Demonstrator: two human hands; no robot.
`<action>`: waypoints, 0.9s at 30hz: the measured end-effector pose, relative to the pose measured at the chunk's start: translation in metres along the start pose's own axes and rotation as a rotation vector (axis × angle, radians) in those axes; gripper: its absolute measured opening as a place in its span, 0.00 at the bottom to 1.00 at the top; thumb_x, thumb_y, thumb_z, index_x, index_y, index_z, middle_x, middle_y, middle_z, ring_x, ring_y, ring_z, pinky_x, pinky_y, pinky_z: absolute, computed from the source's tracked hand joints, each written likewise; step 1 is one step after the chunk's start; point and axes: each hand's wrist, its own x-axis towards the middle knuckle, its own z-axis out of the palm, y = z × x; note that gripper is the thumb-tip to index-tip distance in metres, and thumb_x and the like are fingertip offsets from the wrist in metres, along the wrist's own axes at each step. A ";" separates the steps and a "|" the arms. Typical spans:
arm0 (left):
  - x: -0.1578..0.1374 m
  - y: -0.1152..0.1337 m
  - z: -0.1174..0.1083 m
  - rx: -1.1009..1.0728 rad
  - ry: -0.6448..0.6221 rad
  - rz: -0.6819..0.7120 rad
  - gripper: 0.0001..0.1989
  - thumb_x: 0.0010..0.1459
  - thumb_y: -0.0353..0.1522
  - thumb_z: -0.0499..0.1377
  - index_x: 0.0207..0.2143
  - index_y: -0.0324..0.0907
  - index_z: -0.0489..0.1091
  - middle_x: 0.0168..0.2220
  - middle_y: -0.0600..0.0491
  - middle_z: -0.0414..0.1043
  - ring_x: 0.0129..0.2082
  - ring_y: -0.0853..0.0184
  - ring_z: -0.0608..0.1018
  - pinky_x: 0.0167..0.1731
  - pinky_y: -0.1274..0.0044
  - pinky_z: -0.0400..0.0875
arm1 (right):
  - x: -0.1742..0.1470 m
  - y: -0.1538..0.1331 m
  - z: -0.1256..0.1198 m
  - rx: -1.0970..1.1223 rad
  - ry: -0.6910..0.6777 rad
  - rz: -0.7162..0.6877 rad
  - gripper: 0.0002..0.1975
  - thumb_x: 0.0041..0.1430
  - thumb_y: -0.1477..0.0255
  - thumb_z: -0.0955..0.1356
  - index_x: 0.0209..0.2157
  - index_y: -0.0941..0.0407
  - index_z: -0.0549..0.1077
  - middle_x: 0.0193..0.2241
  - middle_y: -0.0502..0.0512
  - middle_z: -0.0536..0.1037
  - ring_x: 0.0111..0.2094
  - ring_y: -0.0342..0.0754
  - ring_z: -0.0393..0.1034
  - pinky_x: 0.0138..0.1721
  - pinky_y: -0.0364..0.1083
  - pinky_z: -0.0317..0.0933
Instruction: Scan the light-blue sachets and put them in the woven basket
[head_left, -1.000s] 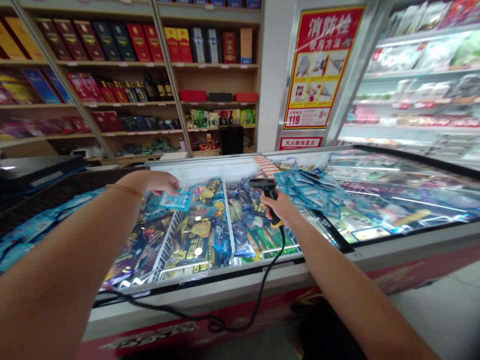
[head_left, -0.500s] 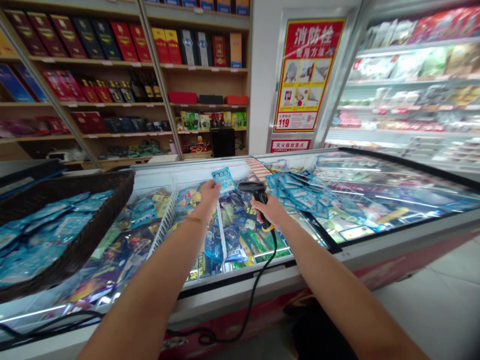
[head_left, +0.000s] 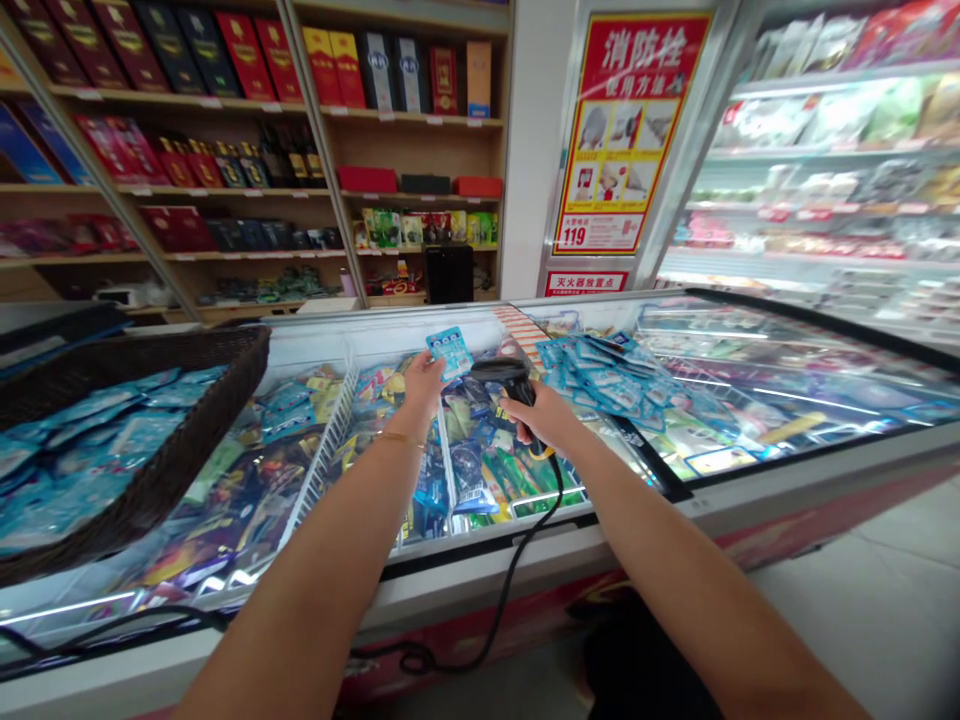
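Note:
A small blue packet (head_left: 452, 352) is pinched at its lower left edge by my left hand (head_left: 424, 381), held up over the glass-topped freezer. My right hand (head_left: 546, 415) is wrapped round the handle of a black barcode scanner (head_left: 504, 372). The scanner's head points left at the packet, a short gap apart from it. From the handle a black cord (head_left: 517, 570) hangs down over the freezer's front edge. Right of the scanner, a loose pile of similar blue packets (head_left: 607, 375) lies on the glass. More blue packets (head_left: 97, 440) fill a dark woven basket (head_left: 225, 420) at the left.
The chest freezer (head_left: 480, 545) holds bagged goods split by white wire dividers (head_left: 330, 430). Shelves with boxed bottles (head_left: 247, 60) stand behind it. A red and yellow poster (head_left: 634, 130) hangs on the wall. Open chilled shelves (head_left: 840, 150) are at the right.
The camera view has shifted slightly. My left hand still holds the blue packet, and the scanner in my right hand has come a little nearer to it, its head turned slightly.

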 end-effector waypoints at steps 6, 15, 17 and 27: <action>0.003 -0.006 -0.001 0.012 0.007 0.048 0.11 0.50 0.30 0.64 0.39 0.43 0.73 0.33 0.53 0.79 0.35 0.65 0.82 0.38 0.74 0.77 | -0.001 -0.001 -0.001 -0.044 0.008 -0.017 0.09 0.57 0.68 0.71 0.34 0.55 0.67 0.19 0.45 0.72 0.12 0.40 0.64 0.15 0.40 0.59; 0.004 -0.008 -0.001 -0.013 0.004 0.068 0.10 0.50 0.29 0.64 0.37 0.42 0.72 0.30 0.54 0.78 0.33 0.66 0.82 0.37 0.74 0.77 | -0.001 -0.002 -0.002 -0.060 0.013 -0.008 0.08 0.58 0.69 0.71 0.34 0.55 0.67 0.19 0.45 0.72 0.12 0.40 0.64 0.15 0.40 0.59; 0.004 -0.008 -0.001 -0.042 0.003 0.065 0.09 0.51 0.27 0.63 0.37 0.41 0.71 0.29 0.55 0.77 0.31 0.66 0.81 0.37 0.73 0.77 | -0.001 -0.001 -0.002 -0.055 0.012 -0.005 0.08 0.58 0.69 0.71 0.34 0.55 0.67 0.19 0.45 0.72 0.12 0.40 0.64 0.15 0.40 0.58; -0.001 -0.002 0.003 0.119 0.058 0.050 0.09 0.50 0.29 0.64 0.36 0.41 0.74 0.27 0.55 0.75 0.30 0.67 0.79 0.34 0.76 0.76 | 0.002 -0.002 -0.007 0.037 0.078 0.004 0.10 0.57 0.68 0.71 0.33 0.54 0.65 0.17 0.44 0.70 0.12 0.42 0.64 0.15 0.41 0.58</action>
